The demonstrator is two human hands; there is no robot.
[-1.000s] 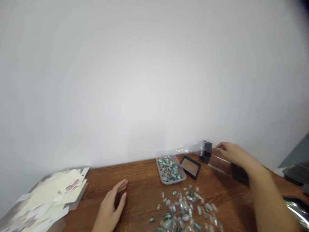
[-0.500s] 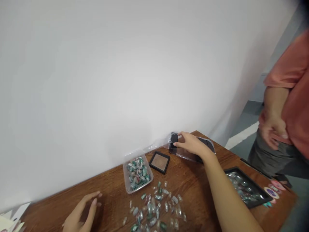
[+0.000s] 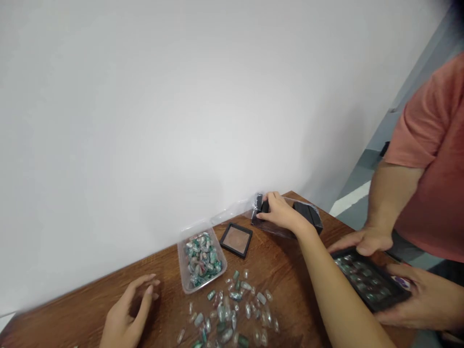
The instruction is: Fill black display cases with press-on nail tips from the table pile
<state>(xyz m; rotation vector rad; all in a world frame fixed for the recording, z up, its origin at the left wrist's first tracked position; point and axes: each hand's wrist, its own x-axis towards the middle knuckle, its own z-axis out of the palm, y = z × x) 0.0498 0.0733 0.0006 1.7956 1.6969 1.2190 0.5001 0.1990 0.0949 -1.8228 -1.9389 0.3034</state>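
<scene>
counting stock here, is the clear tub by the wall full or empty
Nearly full: the clear tub is heaped to its rim with green and silver wrapped pieces; more lie loose on the table.

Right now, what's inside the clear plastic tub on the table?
The clear tub holds a heap of small green, white and reddish pieces. The top ones cover whatever lies at the bottom.

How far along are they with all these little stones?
Done: another person's hands hold a black tray filled with stones. In hand: the right hand grips a bag of black boxes; the left hand rests open on the table. Left: many loose stones, a full tub, one empty black box.
</scene>
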